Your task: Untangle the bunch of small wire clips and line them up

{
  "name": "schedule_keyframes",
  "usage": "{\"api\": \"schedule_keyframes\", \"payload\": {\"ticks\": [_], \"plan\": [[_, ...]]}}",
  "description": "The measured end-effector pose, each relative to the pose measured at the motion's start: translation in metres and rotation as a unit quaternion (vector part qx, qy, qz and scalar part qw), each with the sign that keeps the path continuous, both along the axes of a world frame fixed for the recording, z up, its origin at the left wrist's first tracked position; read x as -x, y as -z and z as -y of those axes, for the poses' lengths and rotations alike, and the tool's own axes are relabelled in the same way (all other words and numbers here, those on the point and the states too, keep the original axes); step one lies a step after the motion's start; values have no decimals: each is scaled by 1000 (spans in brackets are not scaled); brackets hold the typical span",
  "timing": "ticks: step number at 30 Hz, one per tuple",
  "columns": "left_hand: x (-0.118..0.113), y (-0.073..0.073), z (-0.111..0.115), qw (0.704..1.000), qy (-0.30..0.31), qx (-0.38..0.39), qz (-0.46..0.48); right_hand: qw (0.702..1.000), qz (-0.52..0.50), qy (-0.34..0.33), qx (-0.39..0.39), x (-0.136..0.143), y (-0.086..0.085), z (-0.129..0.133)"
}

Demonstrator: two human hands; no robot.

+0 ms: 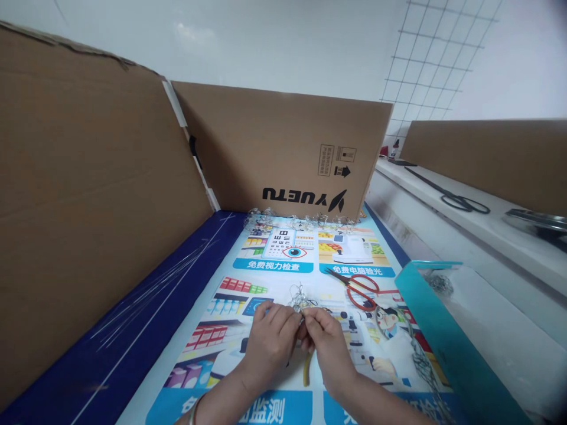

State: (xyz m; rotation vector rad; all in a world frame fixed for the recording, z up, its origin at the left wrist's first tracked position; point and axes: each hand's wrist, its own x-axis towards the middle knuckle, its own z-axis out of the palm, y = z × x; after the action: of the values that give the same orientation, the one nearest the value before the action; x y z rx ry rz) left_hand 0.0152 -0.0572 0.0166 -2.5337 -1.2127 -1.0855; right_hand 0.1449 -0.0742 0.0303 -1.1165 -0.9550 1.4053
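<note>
Both hands meet over the printed mat (pixel 248 289), fingertips pinched together around a small tangle of thin silver wire (pixel 300 298). My left hand (pixel 274 330) is closed on the wire from the left, its fingers bent over. From the right, my right hand (pixel 328 342) pinches the same spot between thumb and forefinger. The wire loops stick up beyond the fingertips; the part inside the fingers is hidden. A curved yellow strip (pixel 306 370) shows below the hands, its upper end covered, so its kind is unclear. Red-handled scissors (pixel 361 292) lie to the right, blades pointing away to the left.
Several wire tangles (pixel 305 223) line the foot of the cardboard panel (pixel 274 141). Straight wires (pixel 153 292) lie on the blue cloth at left. A teal box (pixel 460 342) stands right, beside twisted wire strands (pixel 425 366). Black scissors (pixel 460 200) rest on the white ledge.
</note>
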Motion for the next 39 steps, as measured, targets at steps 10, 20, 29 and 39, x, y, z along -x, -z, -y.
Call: {"api": "schedule_keyframes", "payload": {"ticks": [10,20,29,39], "plan": [[1,7,-6,1000,26,9,-5,1000,11,3,11,0,2,0],[5,7,-8,1000,26,-14,1,999,36,-37,-14,-2,-5,1],[11,3,-5,999,4,18,51,995,68,-64,-37,-13,-2,-5],[7,-3,7,993,0,109,46,997,19,-69,-21,-10,-2,-4]]}}
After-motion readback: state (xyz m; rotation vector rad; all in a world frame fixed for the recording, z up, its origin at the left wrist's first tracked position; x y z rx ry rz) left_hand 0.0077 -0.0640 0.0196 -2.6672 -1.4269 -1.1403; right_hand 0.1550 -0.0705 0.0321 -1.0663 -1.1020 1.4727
